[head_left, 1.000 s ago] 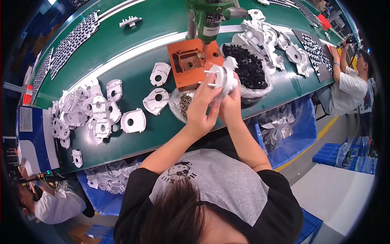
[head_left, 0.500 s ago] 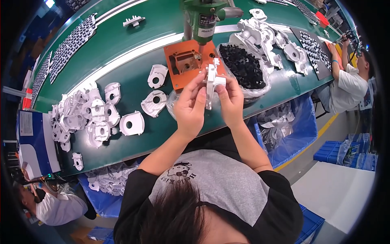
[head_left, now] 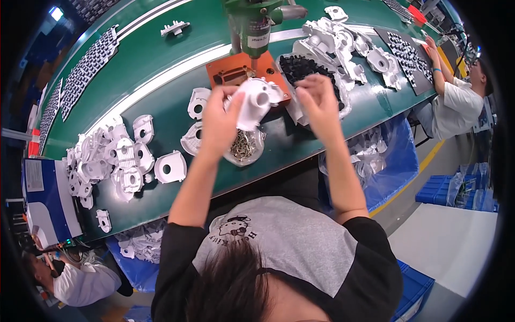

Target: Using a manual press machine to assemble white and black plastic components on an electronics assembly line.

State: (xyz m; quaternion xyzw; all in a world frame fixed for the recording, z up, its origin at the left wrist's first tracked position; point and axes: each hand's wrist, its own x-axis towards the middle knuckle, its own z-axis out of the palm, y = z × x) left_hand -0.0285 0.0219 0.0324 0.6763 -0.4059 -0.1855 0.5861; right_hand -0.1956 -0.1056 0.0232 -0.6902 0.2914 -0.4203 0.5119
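My left hand [head_left: 221,121] grips a white plastic housing [head_left: 252,110] by its left side. The housing has a round tubular boss facing up and hangs above the front of an orange fixture block [head_left: 214,67]. My right hand [head_left: 322,104] is apart from the housing, thumb and fingers curled but separated, with nothing visible in them. It hovers at the near edge of a clear bag of small black parts [head_left: 303,67]. Below the housing sits a bag of small metal screws [head_left: 244,147]. A green drill press [head_left: 252,24] stands over the fixture.
White housing covers [head_left: 126,153] lie heaped at the left, several more loose beside them. Other white housings [head_left: 343,45] pile up at the back right. Blue-lined bins [head_left: 394,161] stand below the table edge. A co-worker [head_left: 464,102] sits at the far right, another person at lower left.
My right hand has let go of the housing and moved right toward the black parts. My left hand has moved left and turned the housing, uncovering the screw bag.
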